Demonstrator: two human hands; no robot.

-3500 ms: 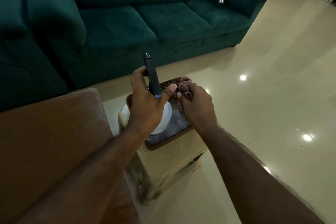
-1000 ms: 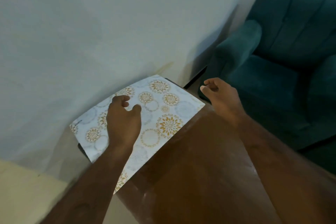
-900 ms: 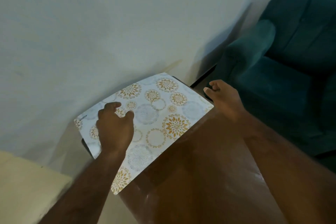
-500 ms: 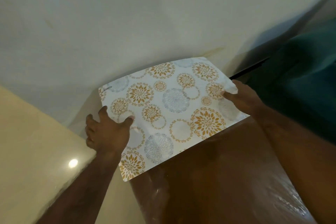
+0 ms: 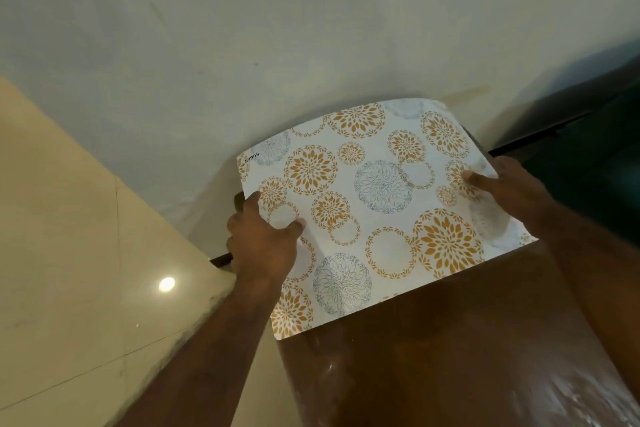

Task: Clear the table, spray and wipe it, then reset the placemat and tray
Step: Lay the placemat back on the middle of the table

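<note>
A white placemat [image 5: 374, 204] printed with orange and grey flower circles lies over the far end of the brown table [image 5: 450, 357], by the wall. My left hand [image 5: 263, 243] grips the mat's left edge, thumb on top and fingers underneath. My right hand [image 5: 509, 191] pinches its right edge near the far corner. The mat bows upward a little between my hands. The tray is out of view.
A pale wall [image 5: 311, 28] rises right behind the table. Glossy cream floor tiles [image 5: 69, 236] lie to the left. A dark green sofa [image 5: 606, 135] stands at the far right, close to the table's corner.
3.5 s ago my hands were at a tray on a stool by the sofa. Since then I turned to the table, and both hands closed on the placemat's side edges, lifting it slightly.
</note>
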